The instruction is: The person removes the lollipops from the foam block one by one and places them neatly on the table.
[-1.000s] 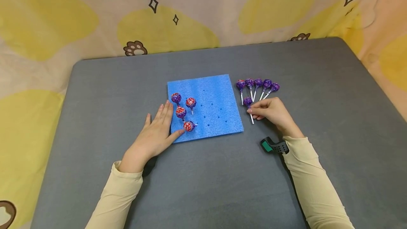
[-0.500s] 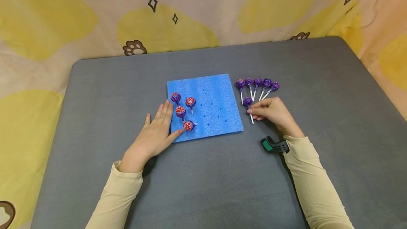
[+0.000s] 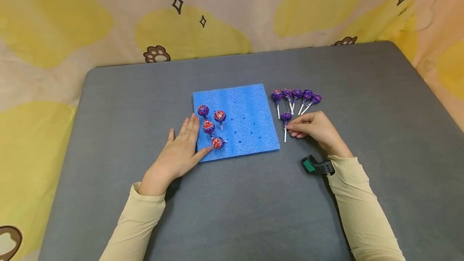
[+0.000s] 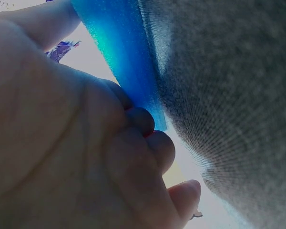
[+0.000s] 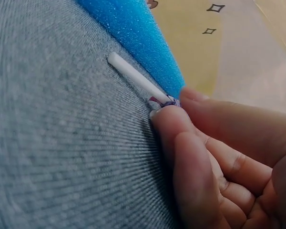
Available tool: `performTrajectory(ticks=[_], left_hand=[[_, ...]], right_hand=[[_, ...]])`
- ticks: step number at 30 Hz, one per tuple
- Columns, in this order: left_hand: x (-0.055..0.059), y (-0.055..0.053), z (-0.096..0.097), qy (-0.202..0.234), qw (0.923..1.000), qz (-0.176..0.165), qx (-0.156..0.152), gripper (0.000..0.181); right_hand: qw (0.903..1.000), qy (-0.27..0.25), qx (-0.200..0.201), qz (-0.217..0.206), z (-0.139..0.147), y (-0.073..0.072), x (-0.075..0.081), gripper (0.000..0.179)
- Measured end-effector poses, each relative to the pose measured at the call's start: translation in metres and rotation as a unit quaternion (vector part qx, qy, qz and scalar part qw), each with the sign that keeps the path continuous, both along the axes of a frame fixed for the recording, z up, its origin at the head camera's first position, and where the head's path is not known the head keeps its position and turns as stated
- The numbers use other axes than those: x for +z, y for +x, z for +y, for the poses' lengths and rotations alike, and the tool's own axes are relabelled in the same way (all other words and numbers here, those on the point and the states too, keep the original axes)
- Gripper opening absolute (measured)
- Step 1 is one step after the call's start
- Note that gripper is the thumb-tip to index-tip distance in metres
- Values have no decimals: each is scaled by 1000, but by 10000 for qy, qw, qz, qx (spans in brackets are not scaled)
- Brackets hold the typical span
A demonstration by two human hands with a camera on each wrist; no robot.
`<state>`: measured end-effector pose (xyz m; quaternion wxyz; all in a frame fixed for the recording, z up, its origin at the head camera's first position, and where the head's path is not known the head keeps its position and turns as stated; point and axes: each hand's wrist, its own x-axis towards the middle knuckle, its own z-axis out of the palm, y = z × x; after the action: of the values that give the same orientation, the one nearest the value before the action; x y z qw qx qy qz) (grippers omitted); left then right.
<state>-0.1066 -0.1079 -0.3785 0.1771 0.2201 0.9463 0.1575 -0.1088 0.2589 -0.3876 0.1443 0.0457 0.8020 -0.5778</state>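
Note:
A blue foam board [image 3: 250, 112] with small holes lies on the grey table. Several lollipops in purple and red wrappers stand in its left part, among them a lollipop [image 3: 219, 116]; the nearest one [image 3: 218, 143] leans over. My left hand [image 3: 177, 156] is spread flat at the board's left edge, its thumb over the front left corner. In the left wrist view its fingertips meet the foam's side [image 4: 128, 57]. Right of the board, my right hand [image 3: 313, 130] pinches a purple lollipop [image 3: 286, 117] between thumb and fingers, just below the candy. Its white stick [image 5: 136, 76] points toward me, close over the table.
Several more lollipops [image 3: 297, 94] lie fanned out beyond my right hand, sticks toward me. A black strap with a green piece [image 3: 315, 166] sits at my right wrist. A patterned yellow and cream cloth [image 3: 224, 15] hangs behind the table's far edge.
The pinched lollipop has turned slightly, its stick now nearly straight toward me. My left hand stays at the board. The whole head view has shifted a little.

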Motion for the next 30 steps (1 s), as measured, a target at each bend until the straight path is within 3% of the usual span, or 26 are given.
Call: performTrajectory(ticks=[9,19,24,30], left_hand=[[1,1,-2,-8,10000,-7,72,87],[2,3,-5,-7,9999,-13,129,87],[2,3,-4,-13,9999,-37,106,87],[1,2,0,-26,10000,-44,76,89]], right_hand=[[9971,-753,-42,-38,4,-1,-3,14],[9853,-1660,406,76,-1,0,2,12],[9861,-1505,598,358,-20,4,6,23],[9862,-1420,820,219,-59,10,10,29]])
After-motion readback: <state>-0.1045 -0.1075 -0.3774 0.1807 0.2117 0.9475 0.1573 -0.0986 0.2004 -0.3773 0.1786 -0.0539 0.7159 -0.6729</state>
